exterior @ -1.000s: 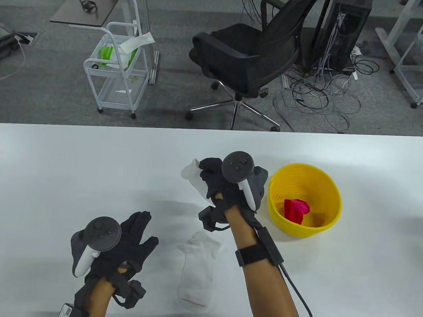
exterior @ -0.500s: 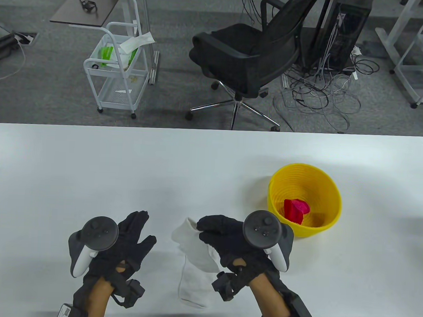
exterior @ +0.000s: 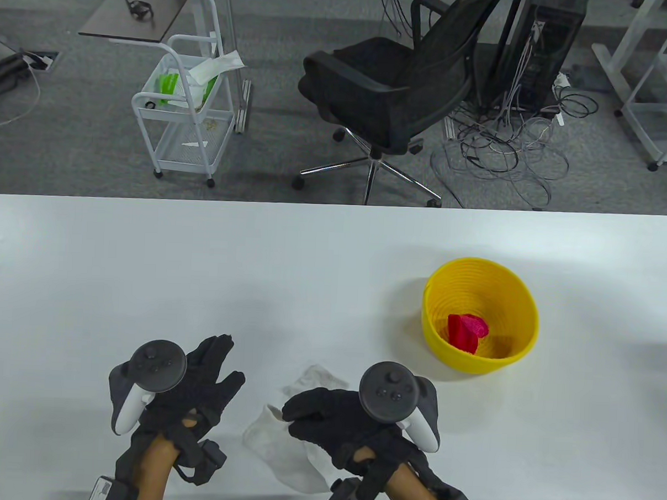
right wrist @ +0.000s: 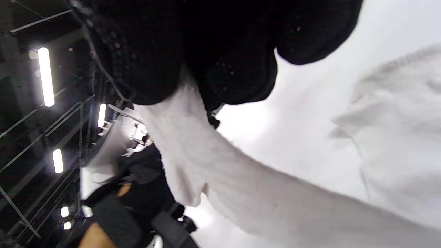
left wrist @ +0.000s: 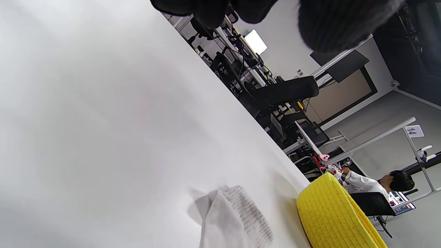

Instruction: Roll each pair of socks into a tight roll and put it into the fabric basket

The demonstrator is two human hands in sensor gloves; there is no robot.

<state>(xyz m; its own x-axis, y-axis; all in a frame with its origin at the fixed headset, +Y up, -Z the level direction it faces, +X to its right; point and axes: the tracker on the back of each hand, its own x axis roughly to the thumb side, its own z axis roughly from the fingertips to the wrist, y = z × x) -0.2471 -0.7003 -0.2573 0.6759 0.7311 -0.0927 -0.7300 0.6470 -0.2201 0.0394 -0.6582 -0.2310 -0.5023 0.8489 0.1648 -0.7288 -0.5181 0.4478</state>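
My right hand (exterior: 309, 423) pinches a white sock (exterior: 280, 452) near the table's front edge, over a second white sock (exterior: 316, 377) that lies flat beneath and behind it. In the right wrist view the held sock (right wrist: 213, 165) hangs from my gloved fingers (right wrist: 220, 58), with the other sock (right wrist: 399, 137) on the table to the right. My left hand (exterior: 215, 369) lies flat on the table left of the socks, fingers spread, holding nothing. The yellow fabric basket (exterior: 522, 302) stands to the right with a red roll (exterior: 465, 330) inside it. The left wrist view shows the basket (left wrist: 330, 213) and a sock cuff (left wrist: 237, 213).
The white table (exterior: 145, 264) stretches wide to the left and behind the hands. Beyond its far edge stand a black office chair (exterior: 395, 92), a white wire cart (exterior: 185, 111) and a tangle of cables (exterior: 503, 152) on the floor.
My right hand has carried the white sock from beside the basket back toward the front edge and down over the second sock. The left hand has stayed put.
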